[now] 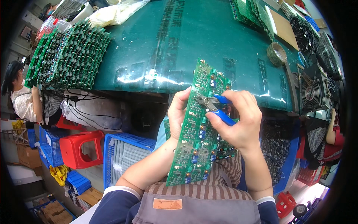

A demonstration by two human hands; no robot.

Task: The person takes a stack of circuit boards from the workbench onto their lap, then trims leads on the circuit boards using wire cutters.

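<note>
A long green circuit board panel (189, 128), set with small parts and blue capacitors, is tilted upright above my lap. My left hand (178, 112) grips its left edge, with the fingers partly hidden behind it. In my right hand (244, 117) is a pair of blue-handled side cutters (220, 109), its handles between thumb and fingers. The cutters' metal jaws lie against the upper part of the panel's face; whether they touch a part I cannot tell. More green boards (225, 152) show behind the panel, near my lap.
A green-topped table (149, 56) spans ahead, with stacked circuit boards (69, 56) at left and a tape roll (276, 54) at right. Beside me stand a blue crate (108, 160), a red stool (80, 149) and a blue bin of dark parts (278, 156). Other people sit at both sides.
</note>
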